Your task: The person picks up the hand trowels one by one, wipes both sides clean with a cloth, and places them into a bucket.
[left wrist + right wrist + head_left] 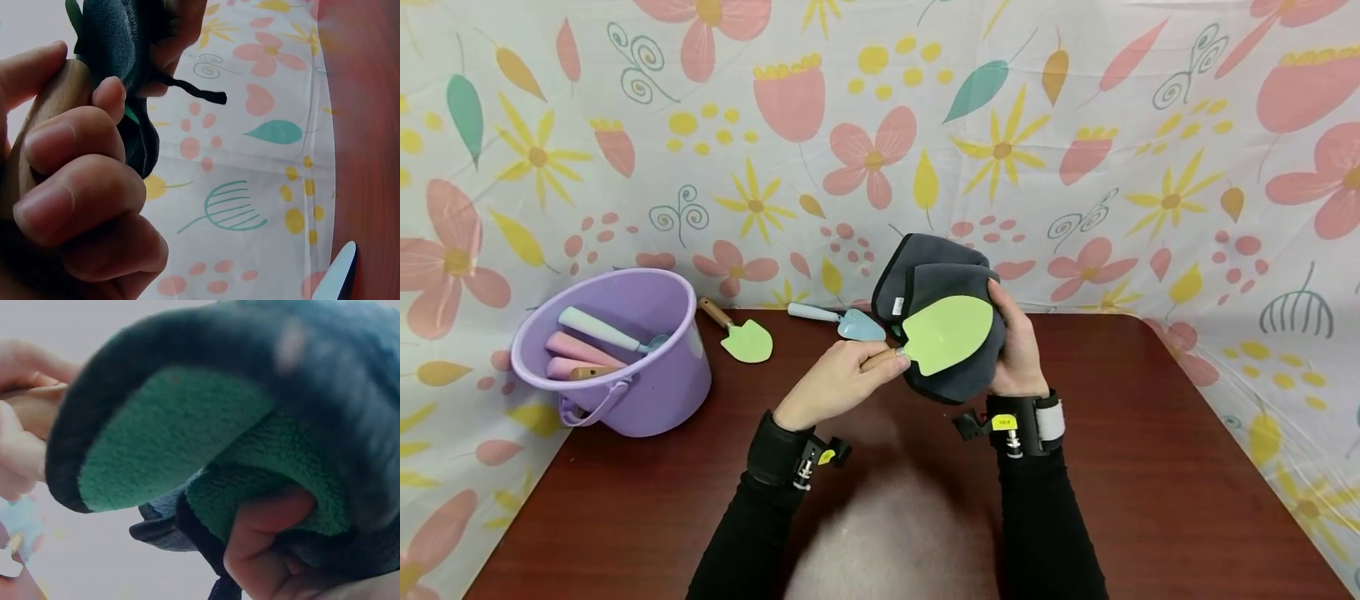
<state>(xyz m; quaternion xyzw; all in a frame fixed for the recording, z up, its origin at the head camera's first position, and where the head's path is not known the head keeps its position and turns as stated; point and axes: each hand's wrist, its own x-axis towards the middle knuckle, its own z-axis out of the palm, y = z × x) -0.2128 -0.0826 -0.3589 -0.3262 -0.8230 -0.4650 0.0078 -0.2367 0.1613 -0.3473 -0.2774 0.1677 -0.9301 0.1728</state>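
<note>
A: Status of hands?

B: Left hand [838, 379] fingers [69, 150] clenched round wooden handle [47, 106] of green trowel [947, 333]. Right hand [1015, 350] grasps folded dark cloth [936, 275], pressed vs. the blade's far side. Both held above bench [1150, 467].

A: Risks?

B: Judgement only: cloth is bunched, loose cord hanging; could snag blade edge or slip from right fingers if grip eases. Handle grip looks firm.

A: Surroundings, obstructions?

B: Just beyond left fingers: blue trowel [842, 321] flat on bench. Further left: second green trowel [741, 333], then purple bucket [647, 375] w/ tools inside. Nothing between the hands; area near right hand unobstructed. Floral sheet [1075, 125] backs the scene.
</note>
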